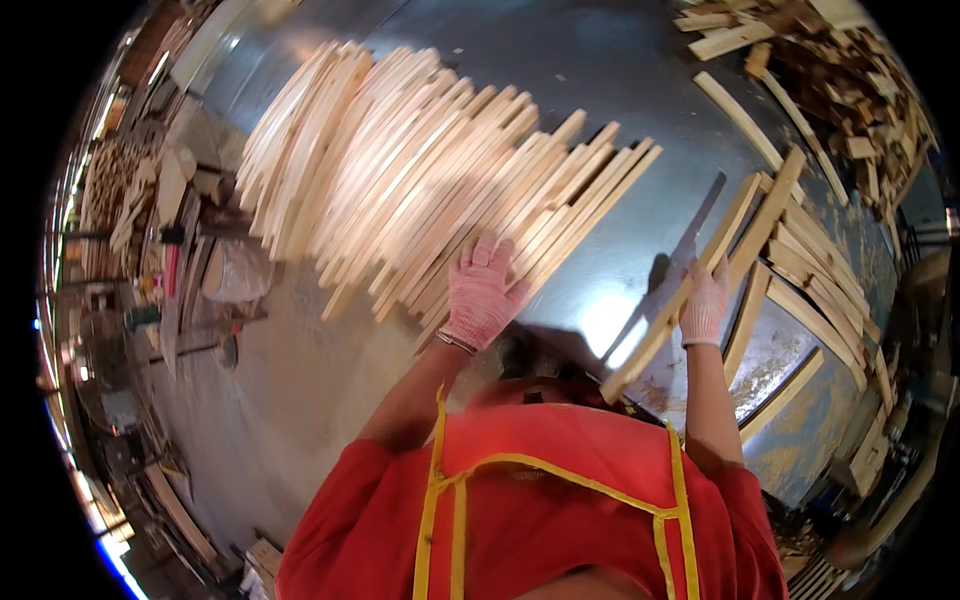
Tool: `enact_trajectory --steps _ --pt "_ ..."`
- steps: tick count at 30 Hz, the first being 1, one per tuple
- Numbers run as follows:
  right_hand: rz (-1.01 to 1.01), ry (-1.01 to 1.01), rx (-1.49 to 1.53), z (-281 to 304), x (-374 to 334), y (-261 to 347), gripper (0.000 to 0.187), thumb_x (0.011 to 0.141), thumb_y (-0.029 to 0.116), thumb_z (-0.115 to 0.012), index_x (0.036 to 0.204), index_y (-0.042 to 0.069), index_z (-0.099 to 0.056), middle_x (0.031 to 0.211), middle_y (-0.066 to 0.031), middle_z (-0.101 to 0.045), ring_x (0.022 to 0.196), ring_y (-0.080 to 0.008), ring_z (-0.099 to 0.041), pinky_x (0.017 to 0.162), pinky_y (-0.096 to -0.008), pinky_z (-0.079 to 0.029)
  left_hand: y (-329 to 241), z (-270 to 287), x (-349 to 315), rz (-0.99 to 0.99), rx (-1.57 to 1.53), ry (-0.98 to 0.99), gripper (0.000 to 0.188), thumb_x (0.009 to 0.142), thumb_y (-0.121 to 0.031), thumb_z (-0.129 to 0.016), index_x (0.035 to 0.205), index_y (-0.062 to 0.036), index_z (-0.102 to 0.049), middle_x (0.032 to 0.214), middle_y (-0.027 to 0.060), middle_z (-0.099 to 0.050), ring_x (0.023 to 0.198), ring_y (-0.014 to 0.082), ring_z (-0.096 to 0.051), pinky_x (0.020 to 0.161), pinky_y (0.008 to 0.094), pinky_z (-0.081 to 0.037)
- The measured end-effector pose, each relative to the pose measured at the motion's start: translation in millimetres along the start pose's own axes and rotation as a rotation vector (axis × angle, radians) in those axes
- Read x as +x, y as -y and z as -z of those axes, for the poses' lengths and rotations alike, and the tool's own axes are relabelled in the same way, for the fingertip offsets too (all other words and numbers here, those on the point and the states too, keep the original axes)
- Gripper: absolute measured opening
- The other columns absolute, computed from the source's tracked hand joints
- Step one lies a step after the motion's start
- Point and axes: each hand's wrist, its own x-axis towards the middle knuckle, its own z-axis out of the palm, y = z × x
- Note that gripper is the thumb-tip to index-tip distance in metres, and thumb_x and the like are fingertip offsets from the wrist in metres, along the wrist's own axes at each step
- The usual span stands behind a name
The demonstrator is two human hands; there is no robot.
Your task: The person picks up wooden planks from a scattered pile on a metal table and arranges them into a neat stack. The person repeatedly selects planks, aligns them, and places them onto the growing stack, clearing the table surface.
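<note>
My left hand, in a pale pink knit glove, rests flat with its fingers stretched out on the near ends of a wide row of wooden strips. The strips lie side by side and slant up to the right on a grey metal table. Toward the right, my right hand, gloved alike, is closed around a long wooden strip, tilted with its far end up to the right. Part of its grip is hidden by the glove and the strip.
More loose wooden strips lie beyond my right hand at the table's right side. A heap of short wood offcuts fills the far right. On the left are stacked wood pieces and a clear plastic bag.
</note>
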Motion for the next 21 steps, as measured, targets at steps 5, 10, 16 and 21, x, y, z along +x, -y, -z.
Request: enact_trajectory --steps 5,10,16,21 --pt "-0.138 0.236 -0.159 -100 -34 -18 0.059 0.094 0.015 -0.066 0.149 0.004 -0.051 0.103 -0.0162 -0.071 0.084 -0.0317 -0.070 0.070 -0.0461 -0.058 78 30 -60 0.191 -0.087 0.023 0.066 0.083 -0.035 -0.081 0.141 -0.0087 -0.062 0.151 0.0184 -0.055 0.137 0.0403 -0.054 0.110 0.0528 -0.047" --pt "0.129 0.330 -0.265 -155 -73 -29 0.089 0.087 0.017 -0.078 0.164 0.002 -0.036 0.149 -0.0245 -0.058 0.141 -0.0345 -0.053 0.116 -0.0357 -0.043 131 60 -112 0.281 -0.075 0.018 0.069 0.082 -0.027 -0.084 0.143 -0.0062 -0.061 0.152 0.0219 -0.055 0.138 0.0402 -0.055 0.114 0.0504 -0.047" --pt "-0.300 0.525 -0.146 -140 -113 8 0.066 0.096 0.012 -0.071 0.156 0.003 -0.044 0.115 -0.0092 -0.068 0.092 -0.0153 -0.060 0.078 -0.0307 -0.054 188 49 -142 0.561 -0.205 -0.073 0.075 0.090 -0.028 -0.080 0.155 -0.0056 -0.051 0.156 0.0221 -0.052 0.148 0.0396 -0.047 0.122 0.0485 -0.040" --pt "-0.296 0.568 0.107 -151 -123 -12 0.070 0.098 0.014 -0.073 0.157 0.002 -0.038 0.117 -0.0119 -0.066 0.084 -0.0168 -0.064 0.069 -0.0322 -0.056 206 46 -125 0.850 -0.568 -0.289 0.079 0.096 -0.029 -0.077 0.161 -0.0007 -0.043 0.160 0.0239 -0.048 0.150 0.0370 -0.045 0.123 0.0438 -0.038"
